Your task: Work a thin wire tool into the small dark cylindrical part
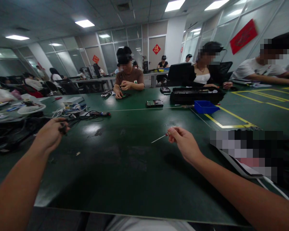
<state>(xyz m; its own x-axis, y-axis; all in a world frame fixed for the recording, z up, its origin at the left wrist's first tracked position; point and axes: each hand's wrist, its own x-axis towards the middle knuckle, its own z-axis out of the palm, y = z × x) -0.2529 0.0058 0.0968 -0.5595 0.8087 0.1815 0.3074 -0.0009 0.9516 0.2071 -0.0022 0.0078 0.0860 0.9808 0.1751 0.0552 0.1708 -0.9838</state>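
Observation:
My right hand (180, 138) is closed around the handle of a screwdriver (159, 139), its thin metal shaft pointing left and slightly down above the green table (106, 183). On the left, my left hand (49, 133) grips a small dark piece (63, 128) between thumb and fingers; its kind is too unclear to name. Just beyond that hand lie black cables (92, 115) and a tool with a red end (107, 114). Dark parts (7, 138) are heaped to its left.
A blue bin (205, 107), a black tray (197, 95) and a hard drive (154, 103) stand farther back. At the right, a partly blurred pale object (236, 162) lies near my forearm. Across the table a person in brown (131, 78) handles something; other people sit around.

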